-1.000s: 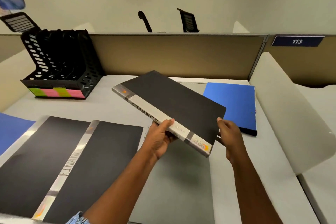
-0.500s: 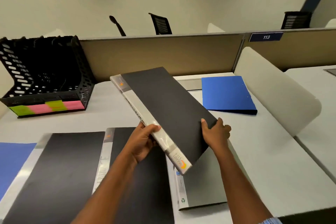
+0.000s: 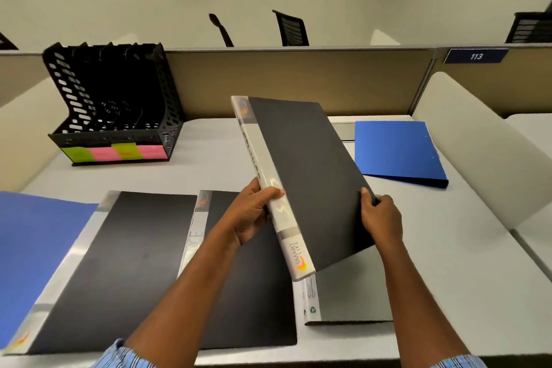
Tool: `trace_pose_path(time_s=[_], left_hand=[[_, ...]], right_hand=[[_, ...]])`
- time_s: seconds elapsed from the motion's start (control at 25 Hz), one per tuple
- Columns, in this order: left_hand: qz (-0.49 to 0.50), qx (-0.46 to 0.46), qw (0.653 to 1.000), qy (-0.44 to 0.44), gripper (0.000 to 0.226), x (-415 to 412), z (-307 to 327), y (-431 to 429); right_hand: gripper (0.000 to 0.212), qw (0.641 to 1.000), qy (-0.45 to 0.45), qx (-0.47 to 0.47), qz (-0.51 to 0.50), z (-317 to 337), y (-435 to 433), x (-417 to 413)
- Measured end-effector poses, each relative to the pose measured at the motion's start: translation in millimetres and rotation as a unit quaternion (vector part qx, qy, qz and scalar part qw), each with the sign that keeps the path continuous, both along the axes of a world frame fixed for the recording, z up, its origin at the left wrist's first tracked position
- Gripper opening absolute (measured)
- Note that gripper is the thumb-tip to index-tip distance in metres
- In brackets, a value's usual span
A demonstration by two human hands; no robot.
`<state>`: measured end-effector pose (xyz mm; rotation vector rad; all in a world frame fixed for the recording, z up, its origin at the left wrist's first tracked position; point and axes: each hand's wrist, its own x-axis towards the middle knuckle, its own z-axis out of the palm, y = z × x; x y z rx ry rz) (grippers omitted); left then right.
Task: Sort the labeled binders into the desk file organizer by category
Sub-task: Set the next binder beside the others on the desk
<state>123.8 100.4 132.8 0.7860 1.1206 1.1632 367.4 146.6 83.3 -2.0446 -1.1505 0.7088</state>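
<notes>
Matte black binder (image 3: 310,176), silver spine (image 3: 256,143), clasped in fingers (image 3: 270,193) of left hand (image 3: 251,215) and right hand (image 3: 380,218).

We hold a black silver-spined binder (image 3: 307,176) over a flat grey binder (image 3: 352,287) on the pale desk (image 3: 209,167); two black binders (image 3: 125,263) lie left, a black perforated organizer (image 3: 113,104) back left, a blue folder (image 3: 397,152) back right.

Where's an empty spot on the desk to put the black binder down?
Bare desk lies between the file organizer and the held binder, and at the front right between the grey binder and the white divider. The front left is crowded: one flat black binder, a second black binder and a blue folder.
</notes>
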Motion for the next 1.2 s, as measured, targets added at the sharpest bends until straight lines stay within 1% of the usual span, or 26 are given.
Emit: trace_pose_path(time_s=[0.12, 0.24, 0.32, 0.4, 0.52, 0.56, 0.68, 0.72, 0.76, 0.88, 1.0, 1.08, 1.2], left_hand=[[0.061, 0.001, 0.998, 0.019, 0.015, 4, -2, 2], [0.16, -0.018, 0.987, 0.002, 0.023, 2, -14, -5], [0.223, -0.025, 0.975, 0.002, 0.018, -4, -22, -14], [0.265, -0.033, 0.963, 0.028, 0.013, -14, -30, -24], [0.305, -0.054, 0.949, 0.066, 0.029, -41, -39, -34], [0.314, -0.062, 0.945, 0.071, 0.029, -52, -41, -37], [0.294, -0.092, 0.949, 0.07, 0.029, -86, -53, -48], [0.289, -0.105, 0.949, 0.074, 0.029, -97, -59, -52], [0.288, -0.12, 0.947, 0.082, 0.028, -107, -67, -56], [0.276, -0.165, 0.941, 0.104, 0.025, -132, -91, -68], [0.266, -0.169, 0.938, 0.145, 0.018, -150, -108, -76], [0.244, -0.155, 0.935, 0.207, 0.011, -156, -114, -78], [0.181, -0.126, 0.924, 0.313, 0.018, -161, -120, -78]], right_hand=[[0.048, 0.998, 0.062, 0.014, 0.005, -2, 5, 4], [0.043, 0.995, 0.095, 0.005, 0.026, -16, 5, -2], [0.035, 0.994, 0.098, -0.006, 0.054, -22, -1, -14], [0.027, 0.991, 0.101, -0.012, 0.085, -29, -12, -28], [0.03, 0.986, 0.077, -0.022, 0.147, -32, -34, -46], [0.032, 0.982, 0.058, -0.035, 0.176, -32, -40, -50], [0.042, 0.956, -0.055, -0.103, 0.268, -35, -65, -68], [0.046, 0.946, -0.091, -0.116, 0.289, -36, -73, -76], [0.048, 0.942, -0.108, -0.12, 0.295, -38, -82, -85], [0.047, 0.95, -0.099, -0.121, 0.269, -44, -107, -118], [0.044, 0.955, -0.099, -0.143, 0.239, -52, -126, -142], [0.047, 0.959, -0.108, -0.153, 0.213, -59, -138, -153], [0.058, 0.967, -0.133, -0.138, 0.166, -67, -155, -169]])
